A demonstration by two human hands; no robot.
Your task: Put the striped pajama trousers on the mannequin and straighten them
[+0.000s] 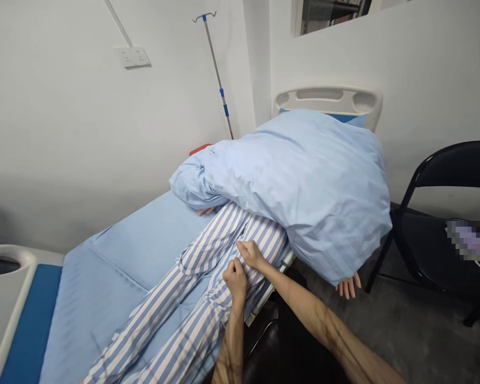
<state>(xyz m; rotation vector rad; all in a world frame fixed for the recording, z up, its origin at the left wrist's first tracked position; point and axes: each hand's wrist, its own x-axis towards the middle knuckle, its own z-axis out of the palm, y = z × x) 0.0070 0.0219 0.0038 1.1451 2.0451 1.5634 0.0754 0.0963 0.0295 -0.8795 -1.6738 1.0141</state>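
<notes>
The left hand [235, 278] and right hand [251, 254] curl into tight fists on wrinkled, blue-and-white striped trousers [212, 250], partly under a puffy, creased duvet [300, 170]; whether they grip cloth is unclear.

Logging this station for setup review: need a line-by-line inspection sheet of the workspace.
Surface: light-blue bed sheet, creased.
Things: striped trousers on legs lying along the bed; quilt bunched over their upper end.
Clutter: pixelated item on black chair.
Grippers: left hand and right hand bare, fisted at the trousers; cannot tell whether they grip cloth.
Cables: no loose ones seen; conduit above wall socket.
Surroundings: drip stand near wall; another hand sticks out below the quilt.
</notes>
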